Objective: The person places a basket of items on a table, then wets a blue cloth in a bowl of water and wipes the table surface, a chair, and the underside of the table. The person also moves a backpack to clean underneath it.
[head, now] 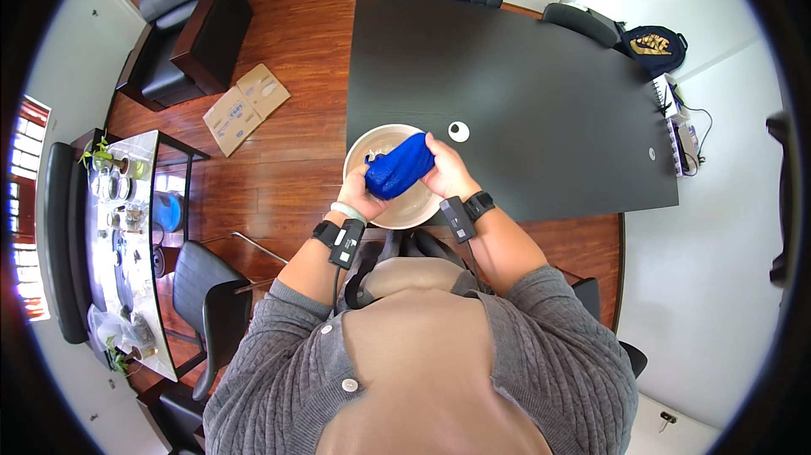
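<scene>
A bunched blue cloth (400,167) is held between my two hands over a pale round basin (405,219). My left hand (364,195) grips its lower left end, and my right hand (448,168) holds its upper right end. The cloth looks wet and is folded into a thick roll. Below it, the basin appears to hold clear water, partly hidden by the cloth and my hands. The basin stands at the near left corner of a dark table (507,87). Each wrist wears a strapped black device with a cable.
A white disc with a black spot (459,132) lies on the table just beyond the basin. Flattened cardboard (246,109) rests on the wooden floor. To the left are a black chair (212,290) and a side table (136,252) with glassware and plants.
</scene>
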The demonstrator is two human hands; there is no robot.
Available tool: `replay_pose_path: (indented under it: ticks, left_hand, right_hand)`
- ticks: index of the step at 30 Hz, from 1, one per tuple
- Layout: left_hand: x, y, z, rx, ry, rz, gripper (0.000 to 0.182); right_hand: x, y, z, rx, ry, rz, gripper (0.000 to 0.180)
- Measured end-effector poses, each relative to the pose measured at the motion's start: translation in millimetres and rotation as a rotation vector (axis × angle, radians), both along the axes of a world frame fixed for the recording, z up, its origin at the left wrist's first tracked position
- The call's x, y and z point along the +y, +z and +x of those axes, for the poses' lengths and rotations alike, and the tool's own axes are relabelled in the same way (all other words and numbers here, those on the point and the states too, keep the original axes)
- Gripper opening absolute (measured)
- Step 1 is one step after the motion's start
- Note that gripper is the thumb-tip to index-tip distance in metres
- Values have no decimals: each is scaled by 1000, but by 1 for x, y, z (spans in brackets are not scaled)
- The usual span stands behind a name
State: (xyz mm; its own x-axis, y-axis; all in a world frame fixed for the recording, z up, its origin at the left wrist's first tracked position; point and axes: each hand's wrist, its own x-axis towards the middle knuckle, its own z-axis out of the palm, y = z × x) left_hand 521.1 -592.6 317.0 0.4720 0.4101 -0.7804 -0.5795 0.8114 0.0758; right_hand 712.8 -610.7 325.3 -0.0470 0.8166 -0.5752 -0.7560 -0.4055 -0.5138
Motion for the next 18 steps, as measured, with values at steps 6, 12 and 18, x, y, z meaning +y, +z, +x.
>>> replay_pose_path:
  ticks: [6,12,18]
  left_hand:
    - [-13,12,2,-29,-41,67,41]
    - [-14,3,-8,-101,-111,23,39]
    - [-13,-1,-13,-68,-149,-7,39]
  right_hand:
    - [-15,-52,-20,-102,82,-142,43]
    - [-25,-50,-19,216,146,-94,65]
    - [-11,-16,-17,31,191,151,53]
